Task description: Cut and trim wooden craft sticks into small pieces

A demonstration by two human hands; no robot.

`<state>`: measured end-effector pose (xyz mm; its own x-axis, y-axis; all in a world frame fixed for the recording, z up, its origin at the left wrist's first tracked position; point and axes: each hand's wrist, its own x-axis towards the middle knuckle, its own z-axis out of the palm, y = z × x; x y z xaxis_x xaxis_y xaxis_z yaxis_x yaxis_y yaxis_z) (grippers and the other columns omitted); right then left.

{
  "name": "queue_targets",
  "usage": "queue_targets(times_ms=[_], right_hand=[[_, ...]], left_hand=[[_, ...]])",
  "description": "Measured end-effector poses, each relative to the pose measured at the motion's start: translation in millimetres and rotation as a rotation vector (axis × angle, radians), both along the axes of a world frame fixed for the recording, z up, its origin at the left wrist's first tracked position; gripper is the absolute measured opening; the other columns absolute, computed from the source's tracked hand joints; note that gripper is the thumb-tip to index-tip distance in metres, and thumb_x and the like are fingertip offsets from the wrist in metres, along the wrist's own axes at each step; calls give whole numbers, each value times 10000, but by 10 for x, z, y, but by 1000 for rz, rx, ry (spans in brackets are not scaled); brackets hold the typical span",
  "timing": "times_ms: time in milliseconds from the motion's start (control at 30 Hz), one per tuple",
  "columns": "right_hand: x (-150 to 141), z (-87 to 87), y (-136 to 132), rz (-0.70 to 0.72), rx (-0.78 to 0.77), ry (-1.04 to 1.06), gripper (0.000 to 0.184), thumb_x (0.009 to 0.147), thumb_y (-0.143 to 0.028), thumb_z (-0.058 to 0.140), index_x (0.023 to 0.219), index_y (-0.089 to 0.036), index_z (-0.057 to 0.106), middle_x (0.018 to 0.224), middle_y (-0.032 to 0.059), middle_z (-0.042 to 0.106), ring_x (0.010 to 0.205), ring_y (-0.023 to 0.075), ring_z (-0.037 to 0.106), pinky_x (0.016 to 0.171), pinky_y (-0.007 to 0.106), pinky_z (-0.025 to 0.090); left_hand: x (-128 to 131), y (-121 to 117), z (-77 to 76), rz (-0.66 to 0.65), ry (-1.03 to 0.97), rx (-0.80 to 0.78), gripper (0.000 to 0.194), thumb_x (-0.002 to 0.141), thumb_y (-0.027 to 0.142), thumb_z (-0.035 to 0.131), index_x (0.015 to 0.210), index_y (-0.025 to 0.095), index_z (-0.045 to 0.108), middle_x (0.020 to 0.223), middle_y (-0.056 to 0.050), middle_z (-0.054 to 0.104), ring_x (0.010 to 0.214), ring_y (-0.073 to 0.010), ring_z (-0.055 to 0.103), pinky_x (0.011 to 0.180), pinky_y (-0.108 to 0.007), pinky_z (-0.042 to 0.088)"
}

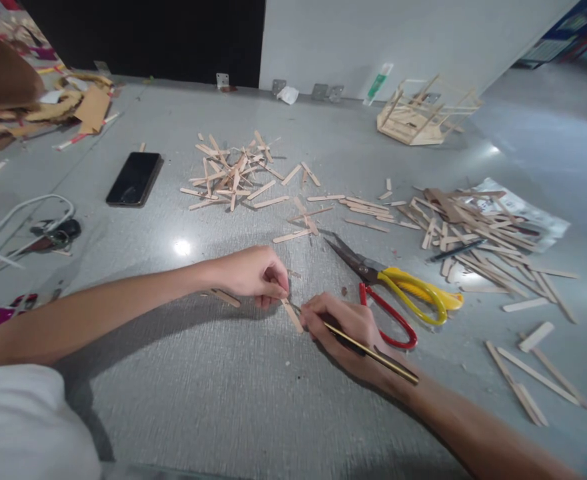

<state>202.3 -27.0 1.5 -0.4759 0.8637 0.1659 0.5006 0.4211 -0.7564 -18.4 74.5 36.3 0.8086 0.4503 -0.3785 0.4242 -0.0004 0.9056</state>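
Observation:
Between the fingertips of my left hand [253, 273] is one end of a short wooden craft stick [293, 316], which slants down toward me. My right hand [340, 327] grips a black and gold pencil [373, 353] in a writing hold, its tip close to the stick's edge. Whether the tip touches the wood I cannot tell. Another stick piece [226, 297] lies partly under my left wrist. Just beyond my right hand rest open-bladed scissors [368, 270] with one red and one yellow handle, beside a yellow tool [423, 290] that they partly cover.
A pile of cut sticks [236, 170] lies ahead, and more sticks [493, 230] heap at right near a plastic bag [548, 223]. Back right stands a small stick frame [413, 123]. A phone [134, 179], a white cable [28, 203] and cardboard scraps [93, 110] are at left.

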Motion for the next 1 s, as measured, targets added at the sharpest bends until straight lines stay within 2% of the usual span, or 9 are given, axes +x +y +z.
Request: queue_targets(times_ms=[333,400,467,567,600,667,800,900,1000], right_hand=[[-68,97,46,62,87,-35,218,1007,-261,466,831,-194,575,686,-17,631,555,82,564,539,205,440],[-31,33,7,36,140,6,192,1000,-268,490,852,-200,593,685,-16,654,553,86,588,547,205,455],[14,-37,-39,-80,212,130,167,998,-338,507,960,-214,612,657,-28,669,508,90,590,512,202,456],[62,-47,-74,-421,268,258,352,1046,-424,342,1206,-217,578,618,-33,664,397,87,522,420,209,412],[70,-14,-74,-454,245,227,361,1051,-409,327,1215,-217,585,647,-20,680,411,89,542,434,214,433],[74,86,-66,-443,223,119,286,1032,-363,409,1144,-218,628,697,0,702,472,98,600,485,221,480],[54,264,-83,-465,328,0,143,926,-269,628,1054,-214,659,661,-18,683,488,99,616,497,213,489],[23,297,-133,-422,336,113,74,925,-209,627,988,-223,663,585,-43,655,462,99,613,471,208,497],[-11,289,-184,-435,396,241,110,910,-138,631,961,-233,656,589,-47,674,451,101,621,441,202,512]], left_hand=[[-2,0,-11,7,12,9,152,876,233,690,767,127,700,627,-19,674,545,-105,645,542,-191,496],[-4,-12,0,17,16,5,160,882,239,683,771,126,699,642,-26,678,558,-110,651,542,-194,501],[6,-42,29,53,-9,27,161,887,242,679,783,122,700,640,-25,673,545,-104,638,534,-192,497],[48,-120,107,185,-114,118,132,888,226,676,839,111,718,637,-23,667,543,-99,628,539,-192,503],[64,-152,138,240,-157,150,123,892,215,669,862,109,723,659,-29,676,569,-104,641,554,-196,514],[89,-216,197,326,-216,227,119,901,199,649,882,114,730,702,-35,693,606,-105,651,576,-197,524],[105,-317,274,387,-302,331,112,893,210,664,891,127,739,734,-30,716,621,-100,656,617,-204,538],[100,-369,298,367,-357,435,82,869,188,695,913,147,751,868,-51,754,772,-136,701,719,-234,559],[96,-420,312,340,-372,576,75,879,208,704,917,162,750,902,-52,762,838,-153,710,768,-247,556]])
